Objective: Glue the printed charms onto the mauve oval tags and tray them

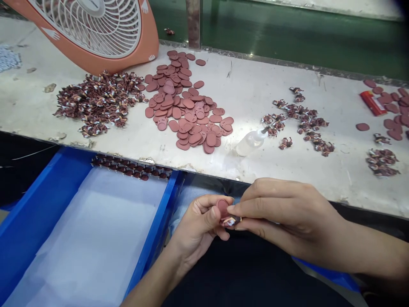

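Between thumb and fingers, my left hand (pixel 202 221) grips a reddish-brown oval base (pixel 222 207), its flat face showing. My right hand (pixel 284 213) is closed on a small painted figurine (pixel 231 221), dark brown with white and yellow parts. The figurine sits against the lower part of the base; whether the two are joined I cannot tell. Beyond my hands, on the bench, lies a pile of similar oval bases (pixel 191 115). A heap of figurines (pixel 99 100) is left of that pile, and a looser group of figurines (pixel 306 121) lies to its right.
A clear squeeze bottle (pixel 251 143) lies tilted on the white bench (pixel 255 85). An orange fan (pixel 143 42) stands at the back left. Below the bench edge, a blue tray (pixel 41 192) holds rows of figurines on bases (pixel 132 167). A red tube-like item (pixel 373 103) lies far right.
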